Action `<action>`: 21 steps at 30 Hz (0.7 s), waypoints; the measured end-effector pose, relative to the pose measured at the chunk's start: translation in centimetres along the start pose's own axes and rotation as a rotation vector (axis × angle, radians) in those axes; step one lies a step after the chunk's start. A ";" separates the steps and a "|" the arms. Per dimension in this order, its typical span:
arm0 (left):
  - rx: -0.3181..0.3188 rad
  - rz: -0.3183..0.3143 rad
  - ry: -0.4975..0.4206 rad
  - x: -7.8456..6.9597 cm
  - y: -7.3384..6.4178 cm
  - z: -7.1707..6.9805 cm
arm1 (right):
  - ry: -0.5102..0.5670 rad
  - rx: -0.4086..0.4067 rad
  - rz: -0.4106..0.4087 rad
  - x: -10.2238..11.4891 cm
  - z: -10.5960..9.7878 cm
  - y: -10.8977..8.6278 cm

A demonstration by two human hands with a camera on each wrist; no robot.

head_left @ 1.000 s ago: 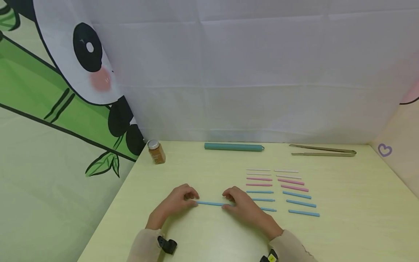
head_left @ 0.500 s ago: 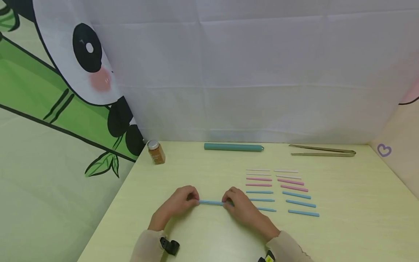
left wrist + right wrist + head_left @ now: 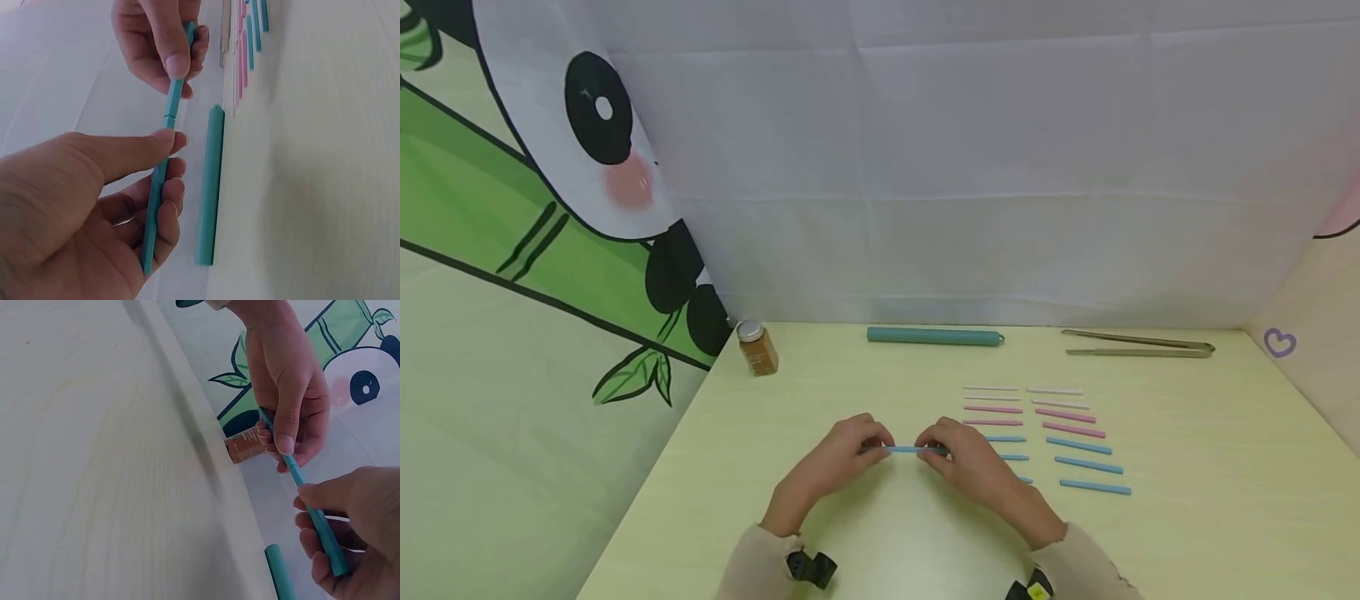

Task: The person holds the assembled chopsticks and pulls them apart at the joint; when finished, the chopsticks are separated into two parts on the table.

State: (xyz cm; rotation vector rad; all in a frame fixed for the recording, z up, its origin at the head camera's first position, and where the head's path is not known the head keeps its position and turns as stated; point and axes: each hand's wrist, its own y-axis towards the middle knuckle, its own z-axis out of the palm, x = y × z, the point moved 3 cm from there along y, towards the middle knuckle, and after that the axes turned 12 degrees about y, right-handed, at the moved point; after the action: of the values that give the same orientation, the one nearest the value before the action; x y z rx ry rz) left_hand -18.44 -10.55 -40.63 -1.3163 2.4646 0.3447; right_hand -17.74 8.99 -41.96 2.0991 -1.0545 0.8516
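Both my hands hold a thin blue stick (image 3: 904, 449) level over the table. Its left part is pinched between thumb and fingers of my left hand (image 3: 842, 454), and its right part by my right hand (image 3: 970, 462). In the left wrist view a seam crosses the stick (image 3: 155, 194) between the two thumbs; whether it is one piece or two pieces end to end, I cannot tell. Right of the hands lie two columns of short sticks: blue sticks (image 3: 1090, 466), pink sticks (image 3: 1073, 430) and white sticks (image 3: 1056, 392). My right hand partly covers the left column's blue sticks.
At the table's back edge lie a teal tube (image 3: 934, 336) and long brass-coloured tweezers (image 3: 1138, 353). A small brown jar (image 3: 758, 350) with a silver lid stands at the back left. A white cloth (image 3: 962, 167) hangs behind the table (image 3: 1225, 500).
The hands have drawn closer together and moved slightly away from me, with the stick raised. Less of it shows between them, and the left hand has shifted right.
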 end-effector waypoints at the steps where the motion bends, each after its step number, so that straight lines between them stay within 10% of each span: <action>1: -0.005 0.004 0.004 -0.3 0.2 0.1 | 0.002 0.003 -0.002 0.0 -0.1 -0.1; 21: -0.122 0.073 0.000 -2.8 1.6 1.1 | 0.013 -0.040 -0.072 -0.5 -2.1 -2.4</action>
State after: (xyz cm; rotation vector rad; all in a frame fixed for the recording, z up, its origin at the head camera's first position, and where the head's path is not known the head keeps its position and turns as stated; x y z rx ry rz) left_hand -18.16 -7.15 -40.47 -1.2746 2.5314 0.5213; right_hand -16.53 11.92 -41.69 2.0822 -0.9760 0.8017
